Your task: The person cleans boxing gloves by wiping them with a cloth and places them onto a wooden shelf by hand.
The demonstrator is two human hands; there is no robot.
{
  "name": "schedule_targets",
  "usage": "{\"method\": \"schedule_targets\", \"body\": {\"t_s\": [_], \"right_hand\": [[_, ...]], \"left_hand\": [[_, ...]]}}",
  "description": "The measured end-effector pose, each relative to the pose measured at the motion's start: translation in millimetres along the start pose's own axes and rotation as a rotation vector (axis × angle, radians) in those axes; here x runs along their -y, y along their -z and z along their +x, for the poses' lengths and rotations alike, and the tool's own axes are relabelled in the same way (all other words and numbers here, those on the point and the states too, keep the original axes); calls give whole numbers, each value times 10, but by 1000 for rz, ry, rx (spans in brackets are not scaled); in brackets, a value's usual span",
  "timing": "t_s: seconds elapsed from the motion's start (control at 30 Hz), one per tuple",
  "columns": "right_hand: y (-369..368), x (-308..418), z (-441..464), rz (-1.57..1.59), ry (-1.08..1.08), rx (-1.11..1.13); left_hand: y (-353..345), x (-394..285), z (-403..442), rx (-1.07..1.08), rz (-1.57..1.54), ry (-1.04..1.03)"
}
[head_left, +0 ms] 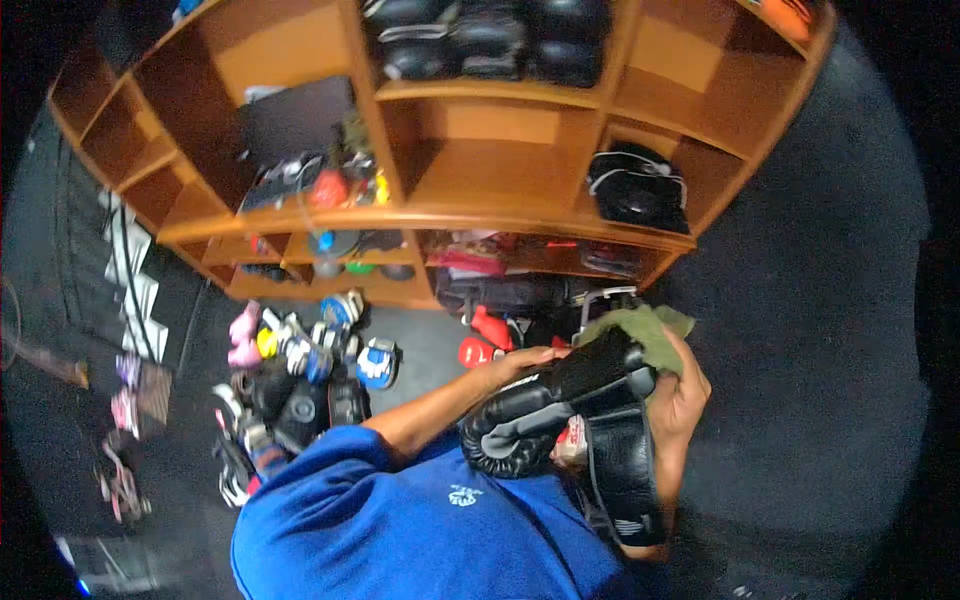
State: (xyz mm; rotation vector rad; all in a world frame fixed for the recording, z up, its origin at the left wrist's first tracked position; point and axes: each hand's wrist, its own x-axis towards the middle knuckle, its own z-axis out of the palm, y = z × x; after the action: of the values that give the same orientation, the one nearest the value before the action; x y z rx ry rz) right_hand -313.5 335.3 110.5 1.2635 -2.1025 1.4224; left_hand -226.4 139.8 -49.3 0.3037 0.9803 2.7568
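A black boxing glove [510,440] with grey trim is held up in front of my blue shirt, its wide cuff [622,470] hanging open towards me. A red-and-white label [571,441] shows inside the opening. My left hand [528,362] is closed on the far side of the glove, most of its fingers hidden behind it. On the other side, my right hand [683,395] grips a green cloth [645,332], which lies against the glove's upper end. The right fingertips are partly covered by the cloth.
Ahead stands a wooden shelf unit [470,215] with black boxing gloves [490,40] stacked at the top and a black bundle [638,187] at right. On the floor lie red gloves [485,340], blue-and-white pads [377,362], pink gloves [245,335] and a heap of black gear [300,410].
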Motion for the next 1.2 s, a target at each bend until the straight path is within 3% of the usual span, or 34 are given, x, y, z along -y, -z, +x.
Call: {"method": "schedule_targets", "body": {"t_s": [0.07,0.13,0.2,0.23,0.27,0.33,0.4,0.5,0.63,0.67,0.73,0.77,0.87,0.9,0.93,1.0,1.2], "right_hand": [[38,-110,-183,32,-12,13],[94,-168,-270,86,-295,185],[312,-200,-202,179,-504,595],[387,-269,-113,156,-285,823],[391,-306,-66,408,-145,914],[414,-521,-270,535,-447,803],[457,-613,-406,587,-594,618],[347,-475,-575,630,-613,505],[-16,-173,-686,634,-522,689],[-63,-141,-710,635,-513,699],[-197,-107,-737,630,-516,675],[-271,-99,-751,619,-512,649],[-634,-126,-665,567,-478,561],[-793,-131,-624,547,-460,544],[-947,-133,-573,536,-447,536],[-1114,-135,-540,525,-440,523],[-844,-120,-816,510,-520,440]], "left_hand": [[-107,-64,-98,-13,-47,66],[-171,-95,-112,-11,-92,37],[116,78,-36,-113,39,69],[42,21,-56,-204,172,124],[-1,-80,-26,-71,323,171],[-105,-209,101,-8,647,187],[-216,-272,206,136,689,246],[-316,-335,241,188,728,254],[-469,-395,276,248,1018,485],[-411,-330,288,248,1009,477],[-420,-305,220,185,566,517],[-392,-344,195,115,389,689],[-262,-275,263,221,625,756],[-284,-274,277,347,758,617],[-229,-199,288,346,750,618],[-147,-105,304,266,506,794],[-330,-365,199,132,205,927]]}}
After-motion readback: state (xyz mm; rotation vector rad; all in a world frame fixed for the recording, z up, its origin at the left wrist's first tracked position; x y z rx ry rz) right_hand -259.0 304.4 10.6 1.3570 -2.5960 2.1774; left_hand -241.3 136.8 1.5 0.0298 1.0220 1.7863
